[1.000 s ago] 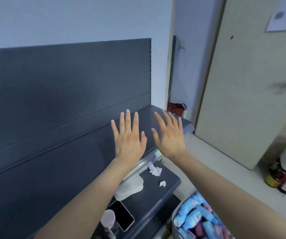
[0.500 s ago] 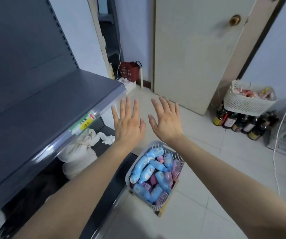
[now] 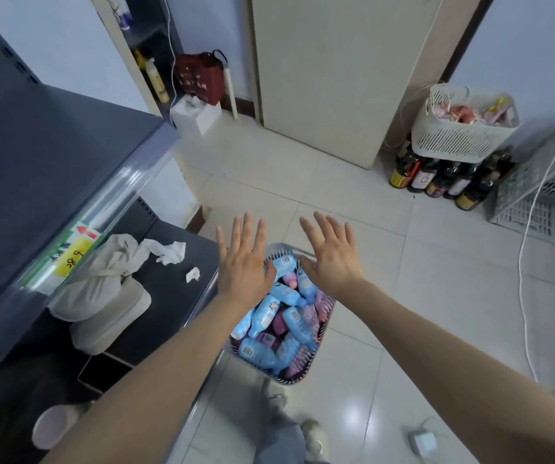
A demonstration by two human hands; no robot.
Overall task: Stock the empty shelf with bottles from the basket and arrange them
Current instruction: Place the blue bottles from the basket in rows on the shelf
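Note:
A grey slatted basket [image 3: 304, 371] stands on the tiled floor, filled with several blue bottles [image 3: 264, 314] and purple bottles [image 3: 309, 318] lying on their sides. My left hand [image 3: 244, 262] and my right hand [image 3: 331, 254] hover side by side above the basket's far end, fingers straight and spread, palms down, holding nothing. The dark grey shelf [image 3: 35, 155] on the left is bare on top, with a yellow price label [image 3: 72, 254] on its front rail.
Below the shelf, a lower board holds a beige cloth bag [image 3: 102, 289] and crumpled tissue [image 3: 169, 251]. A white basket [image 3: 463, 125] sits on dark bottles [image 3: 443, 177] at the right wall, next to a grey crate [image 3: 543, 192]. A white cable [image 3: 523, 296] trails across the floor.
My view has swung from the shelf down toward the floor. Both open hands moved from over the shelf to above the basket and dropped closer to the bottles.

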